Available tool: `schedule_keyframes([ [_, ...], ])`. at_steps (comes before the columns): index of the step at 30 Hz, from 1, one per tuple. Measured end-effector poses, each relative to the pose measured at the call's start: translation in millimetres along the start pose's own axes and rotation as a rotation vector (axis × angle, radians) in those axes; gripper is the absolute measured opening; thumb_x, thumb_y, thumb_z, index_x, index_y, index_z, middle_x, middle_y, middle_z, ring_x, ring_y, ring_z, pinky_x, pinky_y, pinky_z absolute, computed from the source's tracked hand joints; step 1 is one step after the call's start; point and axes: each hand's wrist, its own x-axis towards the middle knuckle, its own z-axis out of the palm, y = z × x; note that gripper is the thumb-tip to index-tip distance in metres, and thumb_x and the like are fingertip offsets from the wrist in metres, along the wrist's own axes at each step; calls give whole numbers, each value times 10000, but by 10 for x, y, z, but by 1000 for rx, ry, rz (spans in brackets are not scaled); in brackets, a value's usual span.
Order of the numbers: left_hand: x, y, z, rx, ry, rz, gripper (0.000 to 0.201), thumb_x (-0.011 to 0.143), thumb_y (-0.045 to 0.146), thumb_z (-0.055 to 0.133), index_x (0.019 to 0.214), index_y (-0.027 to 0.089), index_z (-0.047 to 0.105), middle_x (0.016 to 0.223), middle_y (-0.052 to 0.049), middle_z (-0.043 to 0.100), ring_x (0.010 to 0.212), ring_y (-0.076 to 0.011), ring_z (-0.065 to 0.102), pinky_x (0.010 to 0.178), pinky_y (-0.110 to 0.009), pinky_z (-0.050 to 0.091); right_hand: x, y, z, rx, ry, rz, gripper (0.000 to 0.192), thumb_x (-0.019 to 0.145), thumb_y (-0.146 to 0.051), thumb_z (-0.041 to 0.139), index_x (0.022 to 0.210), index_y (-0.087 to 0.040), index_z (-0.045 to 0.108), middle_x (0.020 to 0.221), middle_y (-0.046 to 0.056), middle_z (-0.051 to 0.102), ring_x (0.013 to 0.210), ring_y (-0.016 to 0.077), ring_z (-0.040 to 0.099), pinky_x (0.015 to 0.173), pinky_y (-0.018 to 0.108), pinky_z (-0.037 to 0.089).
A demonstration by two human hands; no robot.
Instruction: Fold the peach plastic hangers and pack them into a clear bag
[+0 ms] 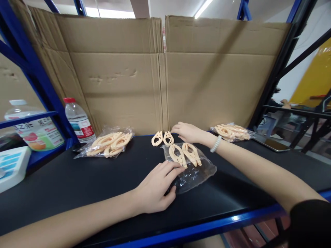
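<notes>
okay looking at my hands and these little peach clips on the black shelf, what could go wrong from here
1. The clear bag is loose and slippery under the left hand; the two clips lying on it could slide off if it shifts.
2. The right hand reaches across the bag to the clip pair at the cardboard; the wrist might drag the bag.
3. The bag lies fairly near the shelf edge, so parts could drop.

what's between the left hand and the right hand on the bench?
Head view: a clear plastic bag with two peach clips lying on it. The left hand presses its near edge; the right hand rests just beyond it, by two loose clips.
</notes>
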Motion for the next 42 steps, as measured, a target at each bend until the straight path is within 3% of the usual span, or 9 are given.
schedule_keyframes([
  [9, -20, -4, -16, -14, -11, -10, 535, 781, 100, 497, 1307, 170, 431, 1283, -103, 514, 1078, -236, 505, 930, -402, 443, 550, 167, 492, -31, -213, 8, 279, 849, -131, 553, 1116, -155, 627, 1147, 148, 548, 795, 180, 619, 661, 276, 435],
  [13, -26, -19, -12, -25, -21, -17, 555, 778, 99, 502, 1322, 174, 418, 1296, -101, 505, 1097, -235, 500, 948, -399, 437, 412, 320, 484, -49, -247, 29, 217, 805, -115, 582, 1007, -104, 659, 1124, 187, 579, 900, 242, 614, 713, 299, 428],
  [18, -39, -26, -4, -23, -27, -17, 539, 792, 109, 495, 1322, 170, 414, 1310, -106, 495, 1125, -247, 494, 979, -435, 423, 112, 587, 353, 32, -319, 56, 231, 770, -136, 641, 997, -131, 688, 877, 82, 709, 766, 191, 646, 684, 257, 448],
  [23, -22, -7, -13, -14, -18, -10, 550, 789, 96, 493, 1327, 163, 405, 1314, -111, 490, 1146, -250, 488, 987, -440, 427, -296, 622, 125, 32, -154, 107, 244, 928, -145, 459, 1021, -120, 683, 975, 112, 710, 888, 196, 650, 807, 287, 467],
  [28, -3, 5, -28, -14, -12, -19, 563, 792, 94, 490, 1341, 183, 395, 1319, -108, 494, 1147, -249, 499, 994, -446, 431, -809, 297, -266, -33, 95, 145, 245, 959, -177, 420, 1054, -127, 641, 973, 132, 669, 914, 229, 618, 823, 350, 474],
  [31, 0, 10, -28, -10, -3, -17, 586, 783, 86, 493, 1349, 194, 386, 1322, -113, 494, 1150, -257, 504, 988, -448, 441, -1137, -85, -582, -41, 486, 84, 172, 960, -210, 455, 1012, -192, 619, 919, 79, 673, 833, 197, 633, 739, 316, 495],
  [33, -2, 10, -22, -7, 12, -11, 597, 781, 77, 491, 1355, 192, 374, 1333, -118, 484, 1164, -256, 497, 997, -441, 438, -1340, -382, -769, -67, 582, 105, 101, 939, -215, 517, 988, -226, 604, 902, 45, 683, 800, 181, 644, 683, 292, 497],
  [37, -11, -2, -3, 4, 27, -5, 629, 783, 68, 493, 1379, 193, 336, 1365, -123, 449, 1191, -258, 475, 1003, -435, 437, -1632, -919, -922, -31, 510, 76, 130, 940, -243, 500, 1001, -251, 614, 869, 35, 690, 769, 189, 649, 675, 298, 526],
  [42, -11, -16, 19, 7, 36, -10, 654, 797, 69, 492, 1408, 199, 297, 1393, -125, 408, 1233, -262, 438, 1036, -448, 414, -1580, -1273, -699, -82, 427, -131, 296, 893, -86, 388, 904, -175, 670, 780, 101, 663, 700, 210, 615, 620, 317, 520],
])
